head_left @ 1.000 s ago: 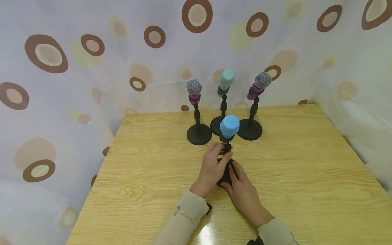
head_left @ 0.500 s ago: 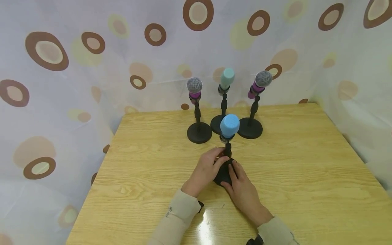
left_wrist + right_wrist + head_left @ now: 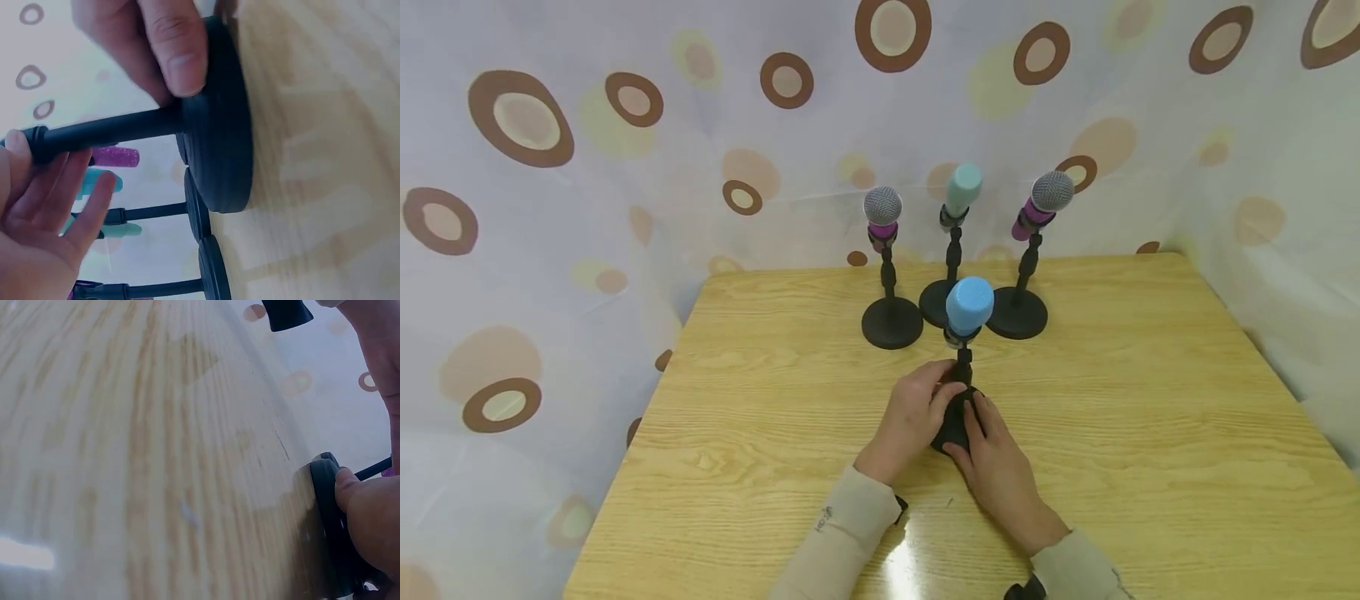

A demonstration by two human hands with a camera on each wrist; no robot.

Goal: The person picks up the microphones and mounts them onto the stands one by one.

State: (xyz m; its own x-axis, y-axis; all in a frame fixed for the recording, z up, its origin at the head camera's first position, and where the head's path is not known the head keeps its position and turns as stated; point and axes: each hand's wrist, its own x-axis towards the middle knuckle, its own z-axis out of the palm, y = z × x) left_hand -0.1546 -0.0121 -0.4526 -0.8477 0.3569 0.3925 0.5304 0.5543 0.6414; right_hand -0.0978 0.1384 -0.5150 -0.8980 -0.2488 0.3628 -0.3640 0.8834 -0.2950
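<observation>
A blue-topped microphone (image 3: pixel 970 305) sits in the clip of a black desk stand near the middle of the table. My left hand (image 3: pixel 910 412) holds the stand's pole (image 3: pixel 115 130) between thumb and fingers, low down in the head view. On the stand's round base (image 3: pixel 220 125), my right hand (image 3: pixel 997 471) grips the right side and near edge, its thumb against the rim in the right wrist view. The blue microphone's head is outside the left wrist view. Part of the base is hidden under both hands.
Behind stand three more microphones on black stands: a purple one with a silver mesh head (image 3: pixel 882 207) at left, a mint-green one (image 3: pixel 963 190) in the middle, another purple one (image 3: pixel 1052 192) at right. A patterned cloth (image 3: pixel 820 158) hangs behind the wooden table (image 3: pixel 760 417).
My left hand has slid down the pole from just under the clip toward the base. My right hand stays on the base. The head view has shifted slightly.
</observation>
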